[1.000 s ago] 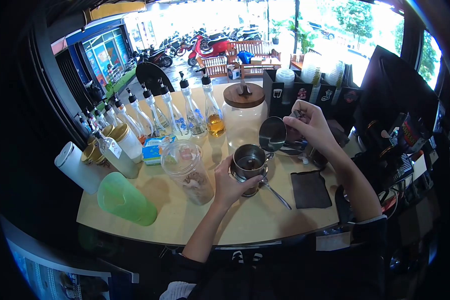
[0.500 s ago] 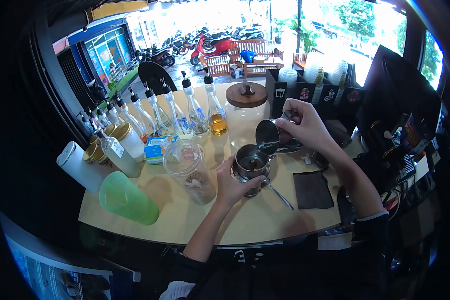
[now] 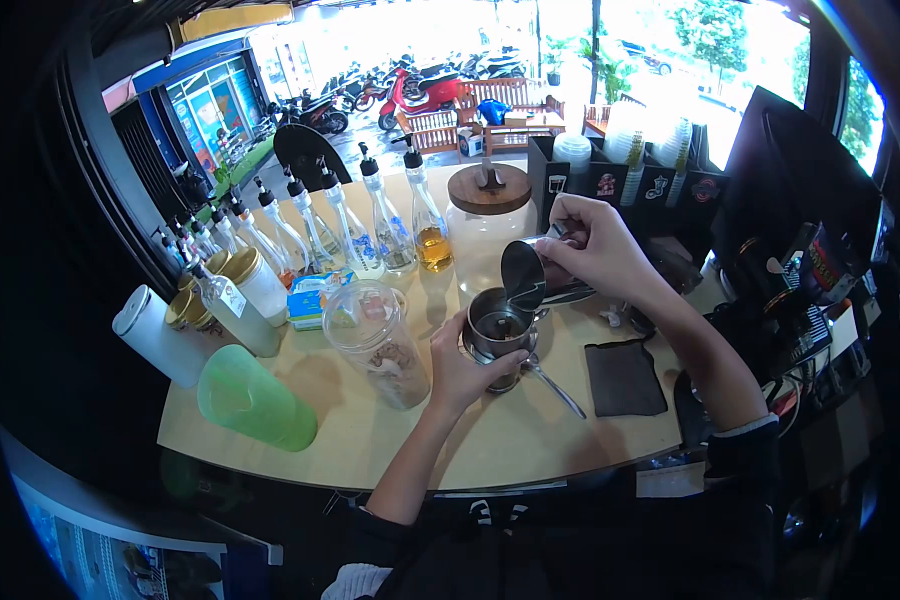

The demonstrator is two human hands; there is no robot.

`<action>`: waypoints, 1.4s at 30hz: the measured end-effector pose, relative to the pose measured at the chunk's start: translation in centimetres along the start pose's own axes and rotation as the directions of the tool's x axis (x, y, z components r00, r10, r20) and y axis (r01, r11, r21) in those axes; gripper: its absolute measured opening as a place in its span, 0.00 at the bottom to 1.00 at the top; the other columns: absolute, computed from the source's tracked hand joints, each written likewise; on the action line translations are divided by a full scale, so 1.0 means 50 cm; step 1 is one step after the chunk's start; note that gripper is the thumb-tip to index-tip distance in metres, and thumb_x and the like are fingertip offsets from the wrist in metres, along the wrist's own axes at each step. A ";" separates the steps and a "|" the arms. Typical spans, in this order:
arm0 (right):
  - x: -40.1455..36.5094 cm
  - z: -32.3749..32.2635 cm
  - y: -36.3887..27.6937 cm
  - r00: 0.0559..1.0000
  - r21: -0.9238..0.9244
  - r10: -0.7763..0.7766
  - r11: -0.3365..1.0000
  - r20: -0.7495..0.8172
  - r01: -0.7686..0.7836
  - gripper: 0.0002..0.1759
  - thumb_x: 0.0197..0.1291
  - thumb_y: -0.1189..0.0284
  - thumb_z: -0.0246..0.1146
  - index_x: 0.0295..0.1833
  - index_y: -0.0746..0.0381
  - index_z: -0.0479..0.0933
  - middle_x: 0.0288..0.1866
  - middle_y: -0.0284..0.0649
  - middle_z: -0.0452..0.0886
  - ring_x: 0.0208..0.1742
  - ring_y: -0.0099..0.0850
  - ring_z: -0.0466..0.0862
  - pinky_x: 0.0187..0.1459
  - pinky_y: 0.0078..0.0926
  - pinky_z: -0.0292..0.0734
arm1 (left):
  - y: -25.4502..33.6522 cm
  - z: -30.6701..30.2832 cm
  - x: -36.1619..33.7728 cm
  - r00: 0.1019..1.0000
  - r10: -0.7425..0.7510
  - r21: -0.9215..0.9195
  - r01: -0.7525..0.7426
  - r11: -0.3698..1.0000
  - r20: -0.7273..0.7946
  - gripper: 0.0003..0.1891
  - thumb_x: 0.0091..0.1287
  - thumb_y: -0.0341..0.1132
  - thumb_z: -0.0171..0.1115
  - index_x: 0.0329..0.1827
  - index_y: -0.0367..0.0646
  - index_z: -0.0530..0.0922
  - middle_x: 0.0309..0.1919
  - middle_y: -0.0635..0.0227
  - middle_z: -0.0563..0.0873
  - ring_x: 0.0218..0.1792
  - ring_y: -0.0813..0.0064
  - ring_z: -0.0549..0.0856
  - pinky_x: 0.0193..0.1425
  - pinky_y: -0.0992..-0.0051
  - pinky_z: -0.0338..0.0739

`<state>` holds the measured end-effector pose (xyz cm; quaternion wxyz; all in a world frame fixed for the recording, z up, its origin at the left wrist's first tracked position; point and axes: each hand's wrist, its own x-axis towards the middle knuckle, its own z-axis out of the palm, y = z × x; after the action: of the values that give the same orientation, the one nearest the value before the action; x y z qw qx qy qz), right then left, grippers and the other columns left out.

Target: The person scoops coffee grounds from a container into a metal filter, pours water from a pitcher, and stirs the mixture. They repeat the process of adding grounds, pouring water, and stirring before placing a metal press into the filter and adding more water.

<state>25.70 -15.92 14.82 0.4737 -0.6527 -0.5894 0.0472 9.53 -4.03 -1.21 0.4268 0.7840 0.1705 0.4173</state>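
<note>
My left hand (image 3: 462,368) is wrapped around a metal cup (image 3: 485,307) on the table, its thumb across the front. Dark liquid seems to lie inside the cup. Above its right rim, my right hand (image 3: 600,245) grips a small metal pitcher (image 3: 523,275), tipped steeply so its mouth faces down into the cup. The handle is mostly hidden by my fingers. A spoon (image 3: 560,390) lies just right of the cup. Left of my left hand stands a clear plastic cup with a domed lid (image 3: 375,340), brownish contents inside.
A green tumbler (image 3: 257,400) leans in view at front left. Several pump bottles (image 3: 400,225) line the back edge near a wooden-lidded glass jar (image 3: 490,240). A dark cloth (image 3: 625,378) lies at right. Behind it stands a black organizer (image 3: 610,185) with cups and lids.
The pitcher has shifted slightly left over the cup and looks tipped a bit further. My left hand keeps its hold; the whole view has shifted very slightly.
</note>
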 end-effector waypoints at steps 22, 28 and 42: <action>0.002 -0.010 -0.010 1.000 -0.057 0.012 0.998 -0.013 -0.013 0.14 0.52 0.73 0.68 0.32 0.71 0.70 0.23 0.38 0.72 0.27 0.20 0.69 0.31 0.25 0.69 | -0.009 0.009 0.000 0.996 0.035 -0.031 -0.038 0.999 -0.076 0.37 0.35 0.47 0.84 0.48 0.34 0.80 0.40 0.58 0.86 0.45 0.64 0.85 0.55 0.66 0.77; 0.004 -0.015 -0.010 0.999 -0.086 0.029 0.996 -0.030 -0.031 0.16 0.52 0.73 0.68 0.30 0.70 0.67 0.22 0.37 0.69 0.27 0.20 0.66 0.29 0.26 0.67 | -0.008 0.001 -0.001 1.000 0.000 0.032 0.000 1.000 -0.005 0.38 0.40 0.42 0.84 0.55 0.35 0.78 0.47 0.61 0.86 0.51 0.71 0.84 0.62 0.68 0.75; 0.016 -0.008 0.003 0.998 -0.116 0.024 0.993 -0.059 -0.031 0.16 0.50 0.73 0.69 0.31 0.70 0.68 0.21 0.38 0.68 0.26 0.21 0.66 0.29 0.26 0.66 | -0.011 0.002 -0.002 1.000 0.017 0.018 -0.017 1.000 -0.003 0.38 0.40 0.42 0.84 0.55 0.35 0.78 0.47 0.62 0.86 0.51 0.71 0.85 0.61 0.68 0.76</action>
<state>26.32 -15.48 15.35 0.4509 -0.6883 -0.5683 0.0004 9.57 -3.82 -1.74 0.4158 0.7885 0.1683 0.4208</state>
